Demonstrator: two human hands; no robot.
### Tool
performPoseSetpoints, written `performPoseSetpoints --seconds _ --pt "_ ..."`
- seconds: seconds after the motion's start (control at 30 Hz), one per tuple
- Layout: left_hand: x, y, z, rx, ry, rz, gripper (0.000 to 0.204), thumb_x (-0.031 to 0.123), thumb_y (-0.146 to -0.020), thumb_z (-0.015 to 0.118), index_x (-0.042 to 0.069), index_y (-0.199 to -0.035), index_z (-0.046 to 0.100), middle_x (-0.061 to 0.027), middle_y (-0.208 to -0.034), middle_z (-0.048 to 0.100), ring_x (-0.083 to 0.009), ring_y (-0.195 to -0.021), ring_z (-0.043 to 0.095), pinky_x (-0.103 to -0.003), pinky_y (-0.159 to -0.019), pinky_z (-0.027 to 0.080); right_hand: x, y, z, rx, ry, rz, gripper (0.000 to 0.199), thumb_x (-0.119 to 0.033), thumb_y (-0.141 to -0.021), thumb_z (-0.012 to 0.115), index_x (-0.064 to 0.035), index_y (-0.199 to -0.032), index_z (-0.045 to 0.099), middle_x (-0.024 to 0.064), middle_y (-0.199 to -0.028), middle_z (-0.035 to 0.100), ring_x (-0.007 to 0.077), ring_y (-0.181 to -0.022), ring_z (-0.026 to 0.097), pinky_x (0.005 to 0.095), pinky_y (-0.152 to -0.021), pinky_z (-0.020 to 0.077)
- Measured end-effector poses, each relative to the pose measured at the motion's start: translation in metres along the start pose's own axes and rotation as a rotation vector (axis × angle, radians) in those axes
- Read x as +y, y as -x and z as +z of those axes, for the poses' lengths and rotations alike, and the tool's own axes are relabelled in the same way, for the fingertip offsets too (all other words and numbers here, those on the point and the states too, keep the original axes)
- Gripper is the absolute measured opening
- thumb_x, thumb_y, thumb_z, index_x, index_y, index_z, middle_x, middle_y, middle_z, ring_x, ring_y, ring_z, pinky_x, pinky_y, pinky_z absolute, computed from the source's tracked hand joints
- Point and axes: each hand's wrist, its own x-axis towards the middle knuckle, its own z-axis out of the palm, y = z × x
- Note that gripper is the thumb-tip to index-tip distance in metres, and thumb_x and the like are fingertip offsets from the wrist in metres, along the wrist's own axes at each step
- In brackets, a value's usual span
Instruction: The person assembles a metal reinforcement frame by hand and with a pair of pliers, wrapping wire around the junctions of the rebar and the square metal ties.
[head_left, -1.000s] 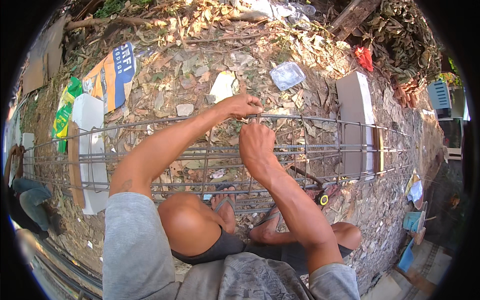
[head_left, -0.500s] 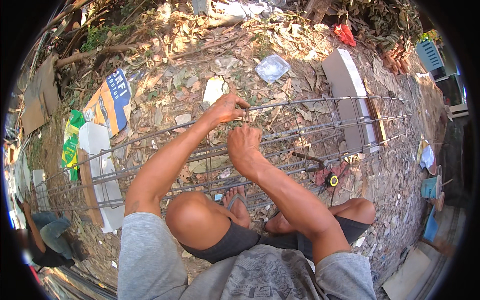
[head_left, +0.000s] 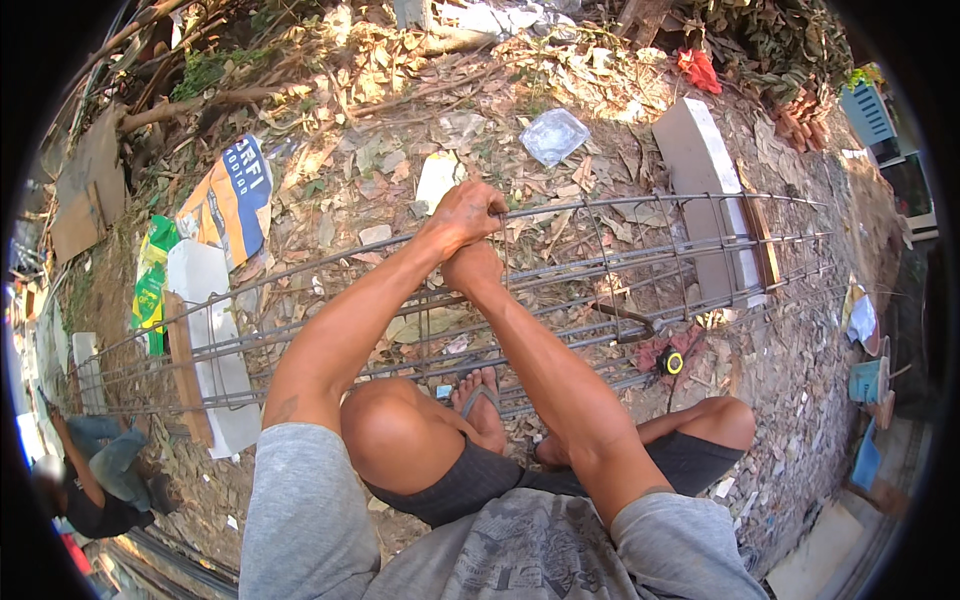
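A long cage of steel rebar [head_left: 606, 260] with stirrups lies across in front of me. At its far top bar, my left hand [head_left: 468, 214] is closed, fingers curled around the bar beside a stirrup. My right hand [head_left: 473, 268] forms a closed fist just below and nearer, touching or nearly touching the left. Whatever it holds is hidden. A dark hooked metal rod [head_left: 622, 316] rests in the right part of the cage. Close to it is a black and yellow tape measure [head_left: 671, 361].
Pale blocks prop the cage at the right [head_left: 708, 255] and left [head_left: 222, 375], each with a wooden strip. Leaf litter covers the ground. Beyond the cage lie an orange and blue sack [head_left: 228, 205] and a clear plastic container [head_left: 554, 137]. Another person [head_left: 110, 470] sits far left.
My right hand has moved up and left, from beside the left hand to tucked under it. My left hand keeps to the top bar. The view has shifted slightly.
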Motion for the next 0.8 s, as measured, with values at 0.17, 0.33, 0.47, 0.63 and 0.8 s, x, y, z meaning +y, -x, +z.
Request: performPoseSetpoints --seconds 0.17,0.33,0.47,0.63,0.8 --pt "-0.027 0.011 0.017 0.207 -0.072 0.117 0.020 0.005 -0.077 0.070 0.003 -0.097 0.069 -0.0190 -0.096 0.073 -0.0339 -0.095 0.070 -0.044 -0.083 0.053 -0.009 0.007 0.015 0.101 -0.261 -0.071 0.048 -0.034 -0.093 0.060 -0.0039 -0.129 0.061 0.0246 -0.122 0.068 0.0430 -0.110 0.067 0.0526 -0.090 0.0541" --pt "0.012 0.001 0.015 0.016 -0.098 -0.127 0.029 0.004 -0.083 0.059 0.005 -0.111 0.062 -0.0216 -0.103 0.070 -0.0434 -0.100 0.065 -0.050 -0.089 0.049 0.034 -0.027 0.040 0.158 -0.358 -0.269 0.047 -0.035 -0.090 0.062 -0.0096 -0.129 0.062 0.0238 -0.119 0.070 0.0437 -0.108 0.067 0.0531 -0.088 0.0539" --pt "0.013 0.007 0.017 0.108 -0.006 -0.167 0.029 0.004 -0.083 0.059 0.006 -0.111 0.064 -0.0210 -0.096 0.070 -0.0424 -0.096 0.066 -0.049 -0.087 0.050 0.034 -0.022 0.032 0.083 -0.387 -0.374 0.043 -0.032 -0.091 0.065 -0.0101 -0.128 0.063 0.0231 -0.125 0.067 0.0409 -0.116 0.064 0.0497 -0.096 0.0503" --pt "0.013 0.018 0.010 0.105 0.022 -0.289 0.029 -0.002 -0.082 0.058 0.010 -0.104 0.073 -0.0200 -0.094 0.073 -0.0388 -0.092 0.071 -0.048 -0.081 0.054 0.027 0.061 -0.059 -0.272 0.045 -0.591 0.031 -0.026 -0.094 0.060 0.0018 -0.097 0.074 0.0268 -0.093 0.072 0.0453 -0.091 0.069 0.0497 -0.083 0.0549" --pt "0.017 0.018 0.016 0.198 0.157 -0.275 0.025 0.003 -0.081 0.066 0.011 -0.103 0.076 -0.0173 -0.089 0.075 -0.0347 -0.086 0.072 -0.044 -0.078 0.055 0.074 0.026 -0.167 -0.139 -0.521 -0.254 0.032 -0.027 -0.095 0.066 0.0026 -0.103 0.074 0.0120 -0.077 0.071 0.0180 -0.070 0.068 0.0370 -0.068 0.0535"
